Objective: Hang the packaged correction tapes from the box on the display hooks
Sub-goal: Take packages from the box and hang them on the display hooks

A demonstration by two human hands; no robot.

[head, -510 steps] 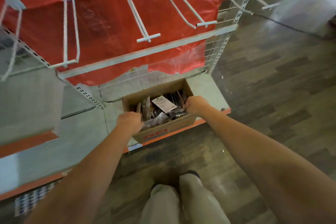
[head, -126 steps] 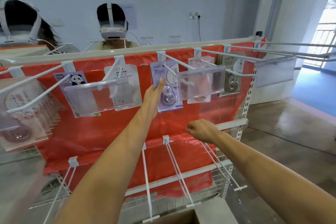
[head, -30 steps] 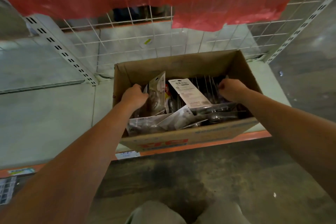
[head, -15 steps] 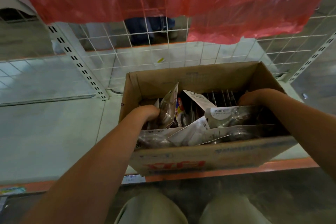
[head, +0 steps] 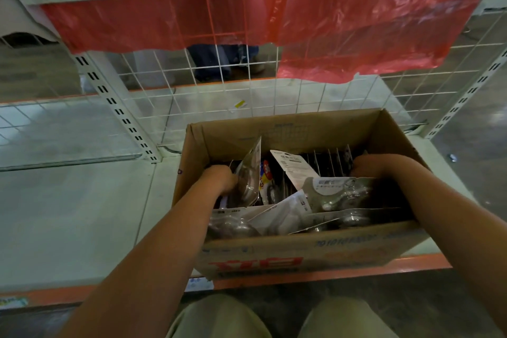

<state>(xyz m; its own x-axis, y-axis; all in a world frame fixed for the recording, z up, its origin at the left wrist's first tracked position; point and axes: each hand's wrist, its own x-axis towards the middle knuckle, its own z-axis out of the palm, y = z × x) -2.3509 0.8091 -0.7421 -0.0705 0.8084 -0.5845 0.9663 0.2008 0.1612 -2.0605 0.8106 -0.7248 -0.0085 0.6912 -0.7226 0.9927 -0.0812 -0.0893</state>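
While both arms reach down into the cardboard box (head: 288,129), the left hand (head: 219,178) grips a clear blister pack (head: 251,173) that stands tilted at the box's left side, fingers curled against it. The right hand (head: 375,166) is sunk among the upright dark cards (head: 329,162) at the right; its fingers are hidden, so whether it grasps anything cannot be told. Packaged correction tapes (head: 337,192) fill the box, some upright, some lying flat near the front wall. One pack shows a red patch with "3" (head: 265,174); other label print is too small to read. Red block lettering (head: 255,265) on the box front is blurred. The box sits on the lowest shelf (head: 82,214), before a white wire grid (head: 192,96) draped with red plastic sheet (head: 329,22).
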